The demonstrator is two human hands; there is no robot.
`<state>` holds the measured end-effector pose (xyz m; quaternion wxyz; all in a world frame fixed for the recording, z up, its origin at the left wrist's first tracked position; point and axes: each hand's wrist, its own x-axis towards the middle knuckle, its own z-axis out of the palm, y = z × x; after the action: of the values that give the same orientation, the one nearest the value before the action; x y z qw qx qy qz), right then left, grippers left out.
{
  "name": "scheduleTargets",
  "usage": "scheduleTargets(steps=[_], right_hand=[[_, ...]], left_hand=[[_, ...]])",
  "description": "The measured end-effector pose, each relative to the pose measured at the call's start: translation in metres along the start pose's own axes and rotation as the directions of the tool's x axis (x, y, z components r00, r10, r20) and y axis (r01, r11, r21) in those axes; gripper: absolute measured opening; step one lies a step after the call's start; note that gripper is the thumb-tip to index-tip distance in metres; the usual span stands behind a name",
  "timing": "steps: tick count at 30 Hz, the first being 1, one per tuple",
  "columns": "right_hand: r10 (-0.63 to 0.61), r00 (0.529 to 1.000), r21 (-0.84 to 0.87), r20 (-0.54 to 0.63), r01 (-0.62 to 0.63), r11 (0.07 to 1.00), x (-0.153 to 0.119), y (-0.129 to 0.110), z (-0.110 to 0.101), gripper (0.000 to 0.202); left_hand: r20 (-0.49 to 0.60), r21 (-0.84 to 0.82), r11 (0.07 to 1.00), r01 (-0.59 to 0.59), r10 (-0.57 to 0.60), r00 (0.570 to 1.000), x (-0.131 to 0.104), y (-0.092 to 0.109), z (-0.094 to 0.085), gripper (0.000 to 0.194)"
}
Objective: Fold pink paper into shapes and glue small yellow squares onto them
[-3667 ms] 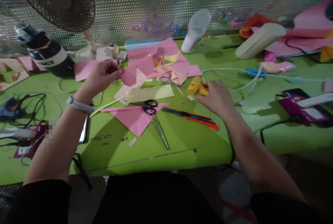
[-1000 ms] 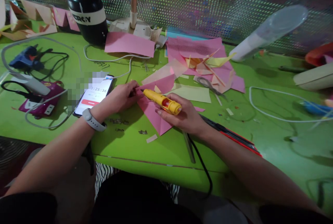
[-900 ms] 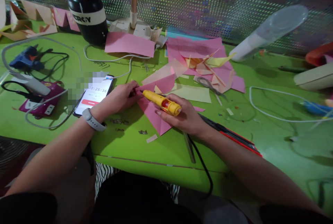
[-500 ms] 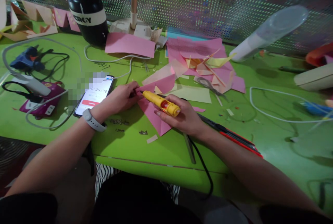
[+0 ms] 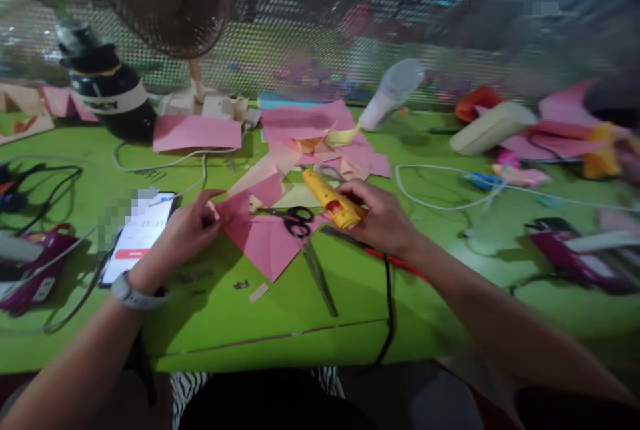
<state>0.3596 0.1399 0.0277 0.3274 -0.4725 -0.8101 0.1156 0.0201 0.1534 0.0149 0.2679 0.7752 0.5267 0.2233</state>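
Pinching pink paper [image 5: 265,187] in the left hand [image 5: 194,227], at ten o'clock from the black-handled scissors [image 5: 299,219]; gripping a yellow glue gun [image 5: 320,188] in the right hand [image 5: 383,218], at two o'clock from them, aimed toward half past ten. Working beside a larger pink sheet [image 5: 270,250], at half past seven from the scissors on the green tabletop [image 5: 210,323]. Probably at a gluing step, without contact between gun and paper just now. Next, likely calling for a steady hold on the paper and skin kept from the gun's front end.
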Motion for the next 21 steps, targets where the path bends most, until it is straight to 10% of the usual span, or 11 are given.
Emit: scheduleTargets(steps=[5,9,12,16,21], right_hand=[[0.325,0.945,-0.308,-0.035,-0.319,0.896,-0.03,0.082,-0.048,0.029],[0.405,0.906,-0.349,0.118,-0.344,0.872,-0.026,0.113,-0.073,0.031],[0.404,0.913,-0.348,0.06,-0.36,0.866,0.013,0.13,-0.095,0.039],[0.228,0.869,-0.341,-0.439,-0.396,0.852,0.097,0.165,-0.108,0.082],[0.291,0.842,-0.21,-0.453,-0.418,0.884,0.175,0.203,-0.109,0.087]], left_hand=[[-0.027,-0.031,0.999,0.04,-0.041,0.999,0.002,0.001,-0.007,0.066],[-0.026,-0.023,0.998,0.06,-0.061,0.998,0.004,-0.004,-0.007,0.066],[-0.072,-0.014,0.998,0.068,-0.069,0.995,0.003,-0.003,-0.007,0.067],[-0.177,-0.011,0.991,0.136,-0.136,0.975,0.0,0.002,-0.006,0.063],[-0.217,0.017,0.989,0.147,-0.14,0.966,-0.001,-0.005,-0.006,0.058]])
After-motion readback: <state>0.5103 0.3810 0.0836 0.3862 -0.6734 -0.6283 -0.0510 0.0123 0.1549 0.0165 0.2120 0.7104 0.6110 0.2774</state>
